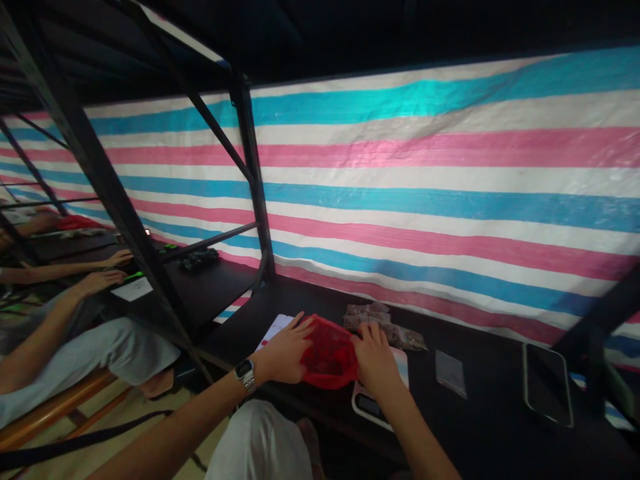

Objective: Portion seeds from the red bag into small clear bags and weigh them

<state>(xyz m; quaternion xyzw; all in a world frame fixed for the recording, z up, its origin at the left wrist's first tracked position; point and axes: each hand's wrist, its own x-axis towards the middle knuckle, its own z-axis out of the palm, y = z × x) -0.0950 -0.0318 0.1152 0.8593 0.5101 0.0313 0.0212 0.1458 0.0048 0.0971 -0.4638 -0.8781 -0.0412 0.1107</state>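
The red bag [330, 353] looked like thin, translucent plastic. The striped sheet [450, 183] was wrinkled, glossy plastic; the black tabletop [480, 433] looked smooth and matt, the wristwatch [245, 373] shiny metal, the bench [55, 415] glossy wood, the wearer's trousers [257, 443] matt cloth.

silver wristwatch [245, 373], pale, perhaps grey, trousers [257, 443]

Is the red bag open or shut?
Open: the red bag has its mouth spread between the left hand and right hand, showing its inside. Whether it holds anything, I cannot tell.
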